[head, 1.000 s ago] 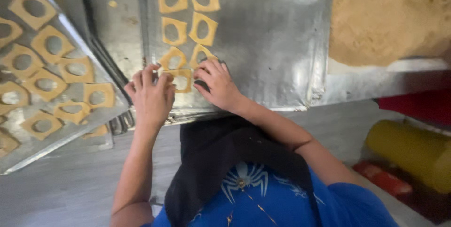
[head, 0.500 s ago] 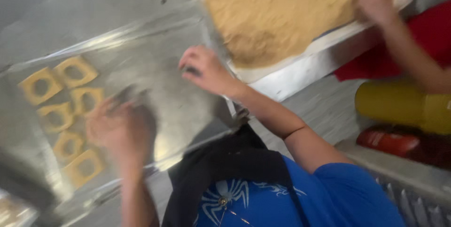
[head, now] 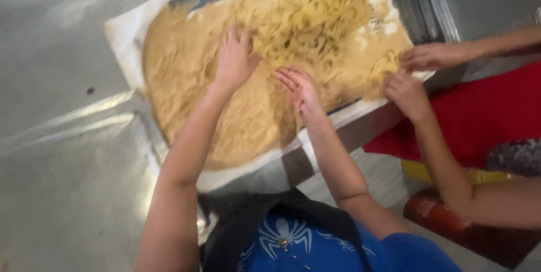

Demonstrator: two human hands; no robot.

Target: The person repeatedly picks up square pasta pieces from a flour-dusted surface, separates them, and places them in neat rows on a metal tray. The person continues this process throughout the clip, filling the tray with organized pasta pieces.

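Closest in, a blue shirt with a dark apron over it fills the bottom edge, and both forearms reach away over the metal tabletop. The right hand lies on the tan dough sheet, fingers stretched out and spread, gripping nothing. A little farther, the left hand presses flat on the same sheet, fingers wide, its tips at the edge of the pile of cut dough strips. The sheet lies on a pale cloth on the tabletop. Off to the right, another person's two hands touch the dough's far edge, above a red cloth.
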